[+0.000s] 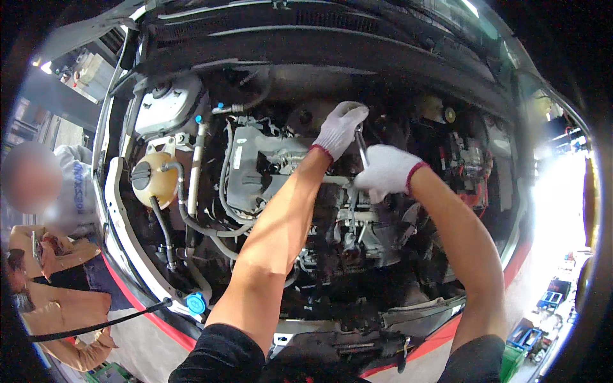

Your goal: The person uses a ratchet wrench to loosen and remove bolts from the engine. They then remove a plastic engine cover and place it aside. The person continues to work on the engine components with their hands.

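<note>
Both my hands wear white knit gloves with dark red cuffs, over the open engine bay of a car. My left hand point(345, 126) is closed at the far end of a silver wrench point(362, 148), and its fingers cover the tool's head. Around the near end of the same wrench my right hand point(391, 171) is closed, a little to the right and nearer to me. The wrench stands out steeply between the two gloves. What its head sits on is hidden. Left of my left forearm lies the grey engine cover point(248, 165).
A yellowish coolant tank point(154, 180) with a black cap and hoses stands at the left. Near the front is a blue filler cap point(195, 303). Red wiring point(476, 199) runs along the right side. A person in grey point(75, 182) is beside the car at the left.
</note>
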Demonstrator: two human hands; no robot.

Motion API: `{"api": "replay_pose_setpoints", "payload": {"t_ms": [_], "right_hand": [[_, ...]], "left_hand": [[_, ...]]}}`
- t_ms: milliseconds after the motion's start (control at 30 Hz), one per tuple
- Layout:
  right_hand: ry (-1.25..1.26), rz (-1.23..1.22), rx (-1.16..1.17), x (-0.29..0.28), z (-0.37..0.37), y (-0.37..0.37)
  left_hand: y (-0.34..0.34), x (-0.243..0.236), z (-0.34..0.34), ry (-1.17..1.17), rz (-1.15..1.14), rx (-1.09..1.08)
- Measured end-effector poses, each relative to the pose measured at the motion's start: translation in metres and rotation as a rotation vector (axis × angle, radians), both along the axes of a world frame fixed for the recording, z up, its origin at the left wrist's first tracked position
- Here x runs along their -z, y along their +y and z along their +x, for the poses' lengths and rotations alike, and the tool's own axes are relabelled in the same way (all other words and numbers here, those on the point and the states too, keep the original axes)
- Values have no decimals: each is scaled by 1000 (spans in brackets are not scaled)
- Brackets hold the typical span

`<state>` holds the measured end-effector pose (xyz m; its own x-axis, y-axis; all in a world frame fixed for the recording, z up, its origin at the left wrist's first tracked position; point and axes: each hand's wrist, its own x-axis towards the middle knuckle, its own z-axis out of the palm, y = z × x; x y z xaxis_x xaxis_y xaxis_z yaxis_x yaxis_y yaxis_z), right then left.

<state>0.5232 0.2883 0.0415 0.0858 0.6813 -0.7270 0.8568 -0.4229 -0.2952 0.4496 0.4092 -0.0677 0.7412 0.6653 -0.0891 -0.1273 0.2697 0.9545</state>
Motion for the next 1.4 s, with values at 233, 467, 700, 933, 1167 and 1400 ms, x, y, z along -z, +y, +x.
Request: {"api": "replay_pose_setpoints", "payload": {"t_ms": [233,467,700,933,1167,1400], "right_hand": [[-560,375,99,16,21,-13],[-620,243,56,16,57,-9],[-225,215,28,-6,-36,-21],[-637,216,87,-5,44,-22],[-365,161,-2,8,24,-13],[-362,344,163,12,-20,-35]], "left_hand": [[2,-4,-11,-34,-9,-51],[-6,-10,-6,-35,-134,-20],[6,4,-11,-38,-83,-6],[-8,-6,-4,-18,-166,8],[-9,-13,-12,1,-125,-61],[-4,-15,-16,57,-82,-111]]}}
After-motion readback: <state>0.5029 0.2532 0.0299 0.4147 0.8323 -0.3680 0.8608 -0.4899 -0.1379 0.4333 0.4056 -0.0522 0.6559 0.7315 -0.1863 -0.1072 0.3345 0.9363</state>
